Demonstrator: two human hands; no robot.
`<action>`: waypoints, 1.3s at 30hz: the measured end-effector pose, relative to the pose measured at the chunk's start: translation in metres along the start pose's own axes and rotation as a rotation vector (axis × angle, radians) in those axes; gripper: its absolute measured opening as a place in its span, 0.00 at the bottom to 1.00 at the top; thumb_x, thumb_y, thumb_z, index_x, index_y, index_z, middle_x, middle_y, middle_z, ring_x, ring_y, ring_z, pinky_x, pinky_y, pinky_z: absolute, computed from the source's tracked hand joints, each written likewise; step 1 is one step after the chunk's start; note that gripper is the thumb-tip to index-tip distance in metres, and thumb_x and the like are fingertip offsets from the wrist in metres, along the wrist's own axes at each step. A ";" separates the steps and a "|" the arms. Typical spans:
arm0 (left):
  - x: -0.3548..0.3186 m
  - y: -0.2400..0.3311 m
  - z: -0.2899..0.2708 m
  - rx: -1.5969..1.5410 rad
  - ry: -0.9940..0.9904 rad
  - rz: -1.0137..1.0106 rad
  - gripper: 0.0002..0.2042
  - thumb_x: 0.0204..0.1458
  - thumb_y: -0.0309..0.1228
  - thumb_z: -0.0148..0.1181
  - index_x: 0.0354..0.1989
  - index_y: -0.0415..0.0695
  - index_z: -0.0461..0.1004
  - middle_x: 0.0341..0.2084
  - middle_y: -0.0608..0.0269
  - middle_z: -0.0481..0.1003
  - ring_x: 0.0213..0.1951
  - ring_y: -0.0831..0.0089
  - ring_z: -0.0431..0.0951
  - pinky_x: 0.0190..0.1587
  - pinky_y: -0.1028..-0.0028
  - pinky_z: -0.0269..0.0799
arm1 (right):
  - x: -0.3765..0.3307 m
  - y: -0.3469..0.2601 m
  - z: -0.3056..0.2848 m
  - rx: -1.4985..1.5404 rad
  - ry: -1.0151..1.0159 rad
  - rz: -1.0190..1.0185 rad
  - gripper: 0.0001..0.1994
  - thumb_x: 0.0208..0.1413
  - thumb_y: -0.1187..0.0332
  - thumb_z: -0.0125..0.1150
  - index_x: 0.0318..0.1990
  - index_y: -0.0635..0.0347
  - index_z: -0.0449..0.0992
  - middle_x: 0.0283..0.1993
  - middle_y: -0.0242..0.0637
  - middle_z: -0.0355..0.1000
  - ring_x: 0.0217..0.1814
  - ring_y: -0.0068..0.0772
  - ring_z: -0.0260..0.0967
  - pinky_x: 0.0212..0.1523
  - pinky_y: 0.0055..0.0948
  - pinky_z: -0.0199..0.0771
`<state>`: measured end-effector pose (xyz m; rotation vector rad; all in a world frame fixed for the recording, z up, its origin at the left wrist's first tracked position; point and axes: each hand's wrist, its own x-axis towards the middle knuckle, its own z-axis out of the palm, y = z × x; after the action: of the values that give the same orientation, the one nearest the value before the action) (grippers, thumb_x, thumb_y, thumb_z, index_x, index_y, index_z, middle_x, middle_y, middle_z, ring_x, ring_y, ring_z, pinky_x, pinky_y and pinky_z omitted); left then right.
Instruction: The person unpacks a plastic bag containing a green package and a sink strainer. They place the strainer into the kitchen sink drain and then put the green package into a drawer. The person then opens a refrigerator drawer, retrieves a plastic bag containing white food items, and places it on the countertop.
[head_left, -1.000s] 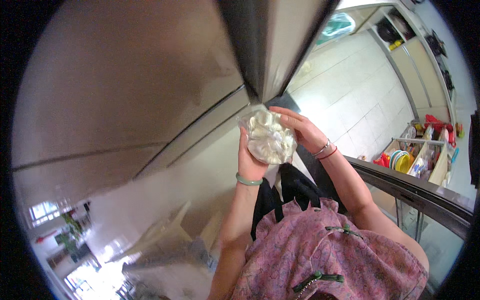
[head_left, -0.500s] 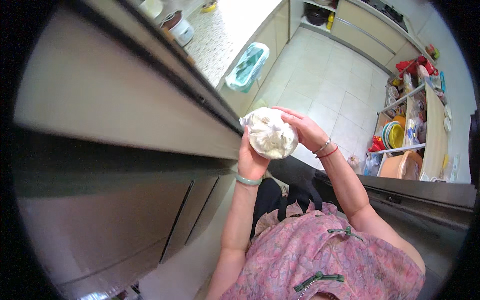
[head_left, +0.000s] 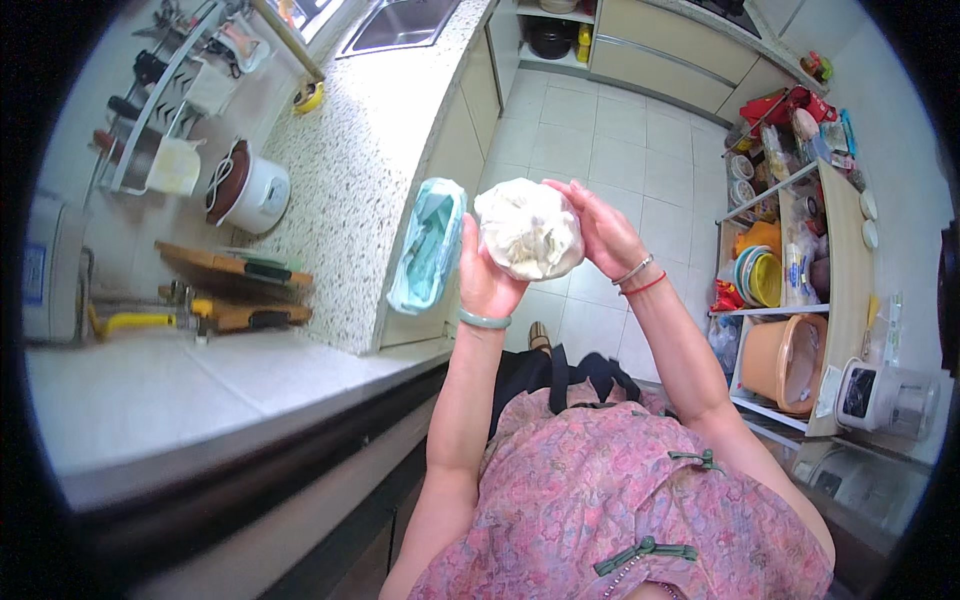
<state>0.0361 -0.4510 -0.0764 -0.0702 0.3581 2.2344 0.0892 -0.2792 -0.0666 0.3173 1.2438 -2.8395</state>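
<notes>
A clear plastic bag of pale, crumpled food (head_left: 528, 228) is held up in front of the chest, cupped from both sides so that its soft bulk is supported rather than left hanging. The left hand (head_left: 487, 272) is set under and against the bag's left side, its fingers curled and pressed to the plastic, with a green bangle (head_left: 485, 320) at the wrist below. The right hand (head_left: 603, 232) is laid against the bag's right side and top, its fingers (head_left: 572, 192) slightly spread and bent over the upper edge, seemingly where the bag's mouth is gathered, though whether it is pinched shut cannot be told. Just beyond the left fingers, a bin lined with a pale green bag (head_left: 428, 245) stands against the edge of the speckled counter (head_left: 362, 170). Past the right fingers, well apart, a stocked shelf rack (head_left: 800, 290) lines the wall. Between counter edge and rack, open tiled floor (head_left: 600, 130) is left beyond the fingertips.
</notes>
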 end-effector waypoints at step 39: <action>0.530 0.329 -0.132 0.097 0.525 0.638 0.31 0.62 0.56 0.30 0.64 0.46 0.57 0.60 0.59 0.63 0.60 0.61 0.64 0.61 0.57 0.61 | 0.696 -0.059 -0.070 -0.288 -0.135 0.272 0.28 0.53 0.73 0.56 0.64 0.64 0.60 0.61 0.38 0.64 0.61 0.29 0.61 0.63 0.26 0.58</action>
<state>-0.5632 -0.2866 -0.2172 -0.5663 0.8696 2.8022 -0.5865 -0.1479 -0.2064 0.2566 1.4320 -2.3761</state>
